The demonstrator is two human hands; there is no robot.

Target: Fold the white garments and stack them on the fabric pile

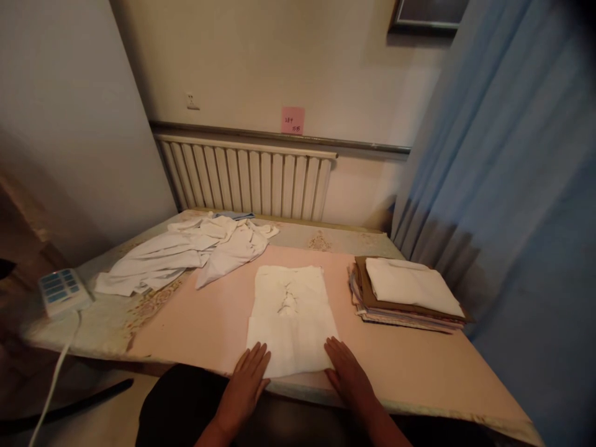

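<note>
A white cloth garment (293, 338), folded into a rough rectangle, lies on the pink cloth (195, 329) at the table's front. Wrinkles bunch in its upper middle. My left hand (249, 375) rests flat on its near left corner, fingers stretched out. At the near right corner, my right hand (347, 369) lies with fingers extended over the edge. Both hands are open and press on the fabric without gripping it.
A stack of folded cloths (410, 295), white on top and brown beneath, stands right. Crumpled white cloths (186, 248) lie back left. A white power strip (63, 295) with a cord sits at the left edge. A radiator (251, 177) is behind; a blue curtain (493, 186) hangs right.
</note>
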